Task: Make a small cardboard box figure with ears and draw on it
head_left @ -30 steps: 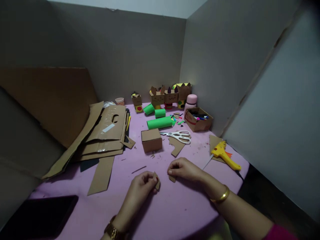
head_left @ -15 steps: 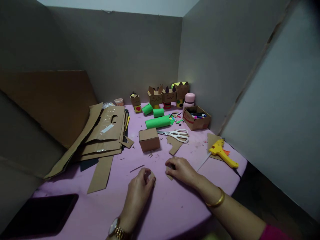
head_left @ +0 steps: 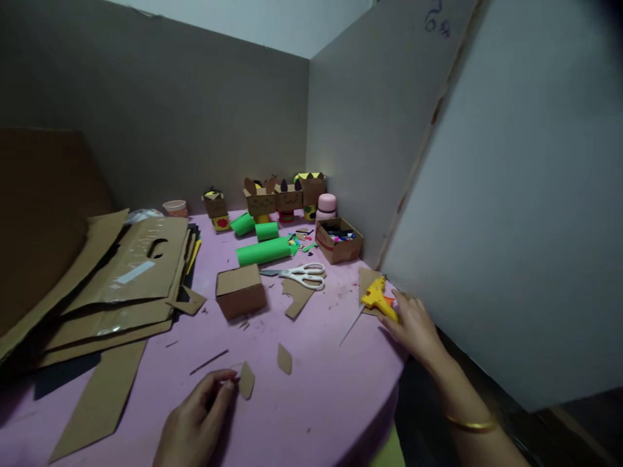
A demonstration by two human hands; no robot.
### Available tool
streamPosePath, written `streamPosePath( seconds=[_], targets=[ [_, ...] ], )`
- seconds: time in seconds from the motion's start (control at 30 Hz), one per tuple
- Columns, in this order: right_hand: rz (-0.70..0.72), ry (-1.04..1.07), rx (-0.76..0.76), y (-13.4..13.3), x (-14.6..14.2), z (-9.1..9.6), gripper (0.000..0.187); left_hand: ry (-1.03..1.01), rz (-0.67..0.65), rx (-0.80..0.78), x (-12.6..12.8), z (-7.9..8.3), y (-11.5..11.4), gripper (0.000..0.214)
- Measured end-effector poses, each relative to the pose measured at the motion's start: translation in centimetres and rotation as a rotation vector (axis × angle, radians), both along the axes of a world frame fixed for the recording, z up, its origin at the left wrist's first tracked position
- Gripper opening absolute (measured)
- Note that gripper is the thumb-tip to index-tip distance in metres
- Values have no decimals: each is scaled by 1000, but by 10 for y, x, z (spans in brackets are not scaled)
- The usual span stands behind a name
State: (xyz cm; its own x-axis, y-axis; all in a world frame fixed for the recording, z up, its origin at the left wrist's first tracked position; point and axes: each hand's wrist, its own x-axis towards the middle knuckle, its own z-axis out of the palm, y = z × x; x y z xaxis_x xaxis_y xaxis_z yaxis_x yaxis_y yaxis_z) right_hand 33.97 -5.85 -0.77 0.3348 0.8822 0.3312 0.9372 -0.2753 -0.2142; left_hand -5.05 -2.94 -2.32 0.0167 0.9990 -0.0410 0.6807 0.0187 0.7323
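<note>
My right hand (head_left: 416, 327) is at the handle of the yellow glue gun (head_left: 376, 295), its thumb on one side and its fingers on the other. The glue gun rests on a piece of cardboard, and a pale glue stick (head_left: 351, 325) sticks out of its back. Near the front, my left hand (head_left: 197, 415) has thumb and index fingertips pinched together, right beside a leaf-shaped cardboard piece (head_left: 246, 381). Whatever is between those fingertips is too small to make out. A second leaf-shaped cardboard piece (head_left: 285, 359) lies flat to the right.
A small closed cardboard box (head_left: 241, 292) stands mid-table, with white-handled scissors (head_left: 306, 275) and a cut cardboard scrap (head_left: 298, 297) beside it. Green paper tubes (head_left: 263, 251), cardboard animal figures (head_left: 260, 201) and a pen box (head_left: 339, 246) sit behind. Stacked cardboard (head_left: 141, 266) fills the left.
My right hand has left its leaf-shaped piece on the table and moved right to the glue gun. My left hand stays near its piece. The view has turned right.
</note>
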Motion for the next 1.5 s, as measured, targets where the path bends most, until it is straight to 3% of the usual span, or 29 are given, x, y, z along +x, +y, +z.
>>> streamPosePath(
  seconds=[0.27,0.63,0.83,0.9,1.0,1.13,1.23,1.37,1.5],
  targets=[
    [7,-32,-52,15,-3,-20,37,-29,-38,82,1,3,-19,31],
    [71,-44,-20,14,11,-40,39,-64,-169,115,4,16,-22,24],
    [56,35,127,0,9,-38,55,2,-228,140,-5,22,-14,23],
    [60,192,257,-10,6,-30,59,19,-259,162,-4,25,-10,22],
    [100,638,343,-27,-4,-13,53,71,-330,186,3,30,-1,21],
    [189,1293,259,-45,-35,10,43,205,-461,263,23,36,14,21],
    [335,1617,91,-54,-66,18,40,242,-584,336,37,38,28,22],
    [384,1716,-209,-65,-101,14,41,246,-695,359,47,34,41,20],
    [434,1695,-327,-68,-113,3,46,259,-714,371,50,26,44,19]
  ],
)
